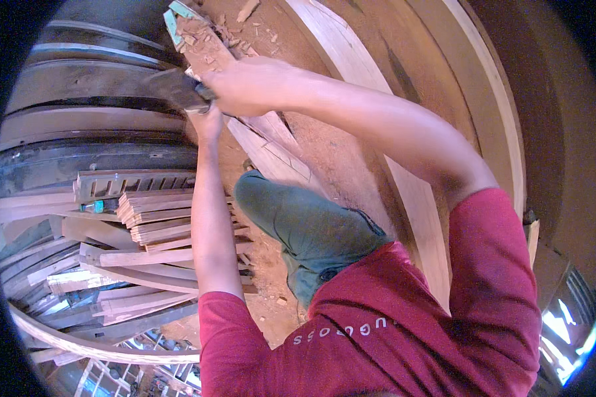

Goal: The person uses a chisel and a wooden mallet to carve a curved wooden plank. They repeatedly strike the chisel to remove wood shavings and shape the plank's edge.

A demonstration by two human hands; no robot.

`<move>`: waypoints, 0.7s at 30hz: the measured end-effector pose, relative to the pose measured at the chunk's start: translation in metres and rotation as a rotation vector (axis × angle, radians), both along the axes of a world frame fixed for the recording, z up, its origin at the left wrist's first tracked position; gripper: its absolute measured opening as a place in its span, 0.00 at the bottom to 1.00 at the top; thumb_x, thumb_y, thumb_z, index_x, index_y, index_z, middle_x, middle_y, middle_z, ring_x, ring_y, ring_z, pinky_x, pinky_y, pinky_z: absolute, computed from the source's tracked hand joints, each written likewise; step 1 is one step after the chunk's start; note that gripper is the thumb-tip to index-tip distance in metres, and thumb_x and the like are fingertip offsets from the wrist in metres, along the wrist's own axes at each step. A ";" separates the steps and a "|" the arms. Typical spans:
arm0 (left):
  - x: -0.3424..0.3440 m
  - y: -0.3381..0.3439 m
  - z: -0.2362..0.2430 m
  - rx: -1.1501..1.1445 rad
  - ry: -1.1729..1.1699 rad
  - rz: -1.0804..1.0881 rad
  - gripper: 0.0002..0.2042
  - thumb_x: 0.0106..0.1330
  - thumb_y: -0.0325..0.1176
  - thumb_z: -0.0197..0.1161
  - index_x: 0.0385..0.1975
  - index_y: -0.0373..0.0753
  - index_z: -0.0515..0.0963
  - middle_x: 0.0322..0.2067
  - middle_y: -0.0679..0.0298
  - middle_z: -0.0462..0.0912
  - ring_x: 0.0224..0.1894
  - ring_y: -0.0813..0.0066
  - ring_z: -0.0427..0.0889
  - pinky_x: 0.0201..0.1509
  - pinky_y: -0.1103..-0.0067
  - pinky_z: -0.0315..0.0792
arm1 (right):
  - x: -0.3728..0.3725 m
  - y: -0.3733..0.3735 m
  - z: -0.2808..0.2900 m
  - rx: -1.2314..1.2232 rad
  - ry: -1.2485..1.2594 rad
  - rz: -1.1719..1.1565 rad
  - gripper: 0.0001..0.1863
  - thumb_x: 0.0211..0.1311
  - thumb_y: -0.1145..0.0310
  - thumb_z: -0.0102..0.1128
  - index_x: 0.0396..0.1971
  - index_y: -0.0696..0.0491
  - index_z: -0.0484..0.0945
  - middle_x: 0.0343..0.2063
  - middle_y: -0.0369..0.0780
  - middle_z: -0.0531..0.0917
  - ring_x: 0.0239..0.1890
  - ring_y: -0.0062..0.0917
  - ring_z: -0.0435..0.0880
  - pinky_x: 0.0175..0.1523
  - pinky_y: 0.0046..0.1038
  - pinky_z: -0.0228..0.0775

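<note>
My right hand (238,85) and my left hand (204,121) are close together at the upper middle, closed on a dark tool (182,89), blurred, perhaps a power planer. My left hand grips it from below, and my right hand reaches in from the right across it. The tool is over a long wooden board (261,149) running diagonally under my arms and knee. Wood shavings and chips (198,46) lie on the board's far part, beside a pale green piece (173,25) at its far end.
A long pale plank (404,198) lies along my right. At the left are stacked slats (155,218), curved strips (99,344), dark beams (59,132) and a small teal object (93,206). My bent knee (265,192) rests beside the board on a dusty brown surface (285,284).
</note>
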State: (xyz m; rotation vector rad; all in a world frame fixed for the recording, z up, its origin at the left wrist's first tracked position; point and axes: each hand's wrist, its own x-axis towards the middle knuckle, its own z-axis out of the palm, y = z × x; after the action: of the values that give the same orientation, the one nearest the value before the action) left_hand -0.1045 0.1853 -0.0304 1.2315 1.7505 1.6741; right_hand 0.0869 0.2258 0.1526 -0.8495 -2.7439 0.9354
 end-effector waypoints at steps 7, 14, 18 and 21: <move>-0.038 0.011 0.053 0.136 -0.585 0.161 0.06 0.57 0.21 0.61 0.22 0.37 0.70 0.16 0.67 0.73 0.16 0.79 0.70 0.21 0.80 0.65 | 0.128 -0.089 -0.075 -0.098 0.230 -0.456 0.27 0.64 0.52 0.56 0.49 0.62 0.69 0.38 0.58 0.81 0.43 0.52 0.81 0.49 0.43 0.72; 0.079 -0.104 0.070 -0.177 -0.315 -0.015 0.09 0.59 0.28 0.66 0.27 0.38 0.70 0.17 0.67 0.73 0.19 0.78 0.72 0.26 0.81 0.68 | 0.251 -0.195 -0.142 -0.591 0.072 -0.708 0.17 0.66 0.64 0.56 0.46 0.61 0.70 0.15 0.36 0.73 0.10 0.20 0.71 0.16 0.25 0.62; 0.116 -0.137 0.053 -0.157 -0.335 -0.048 0.09 0.58 0.26 0.65 0.23 0.38 0.70 0.17 0.69 0.70 0.19 0.80 0.70 0.25 0.81 0.65 | 0.272 -0.226 -0.138 -0.612 0.057 -0.745 0.16 0.66 0.64 0.56 0.46 0.60 0.69 0.12 0.35 0.72 0.09 0.19 0.70 0.15 0.25 0.61; 0.133 -0.147 0.048 -0.158 -0.269 -0.070 0.08 0.57 0.25 0.65 0.23 0.38 0.71 0.18 0.70 0.71 0.20 0.81 0.70 0.25 0.82 0.65 | 0.274 -0.229 -0.129 -0.554 0.072 -0.689 0.17 0.66 0.63 0.56 0.47 0.60 0.68 0.13 0.35 0.72 0.09 0.19 0.70 0.15 0.25 0.61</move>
State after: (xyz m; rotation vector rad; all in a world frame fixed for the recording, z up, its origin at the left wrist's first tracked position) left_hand 0.0288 0.0382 0.0177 0.9383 1.6216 1.5482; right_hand 0.3607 -0.0037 0.0237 -1.6461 -1.8783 1.5005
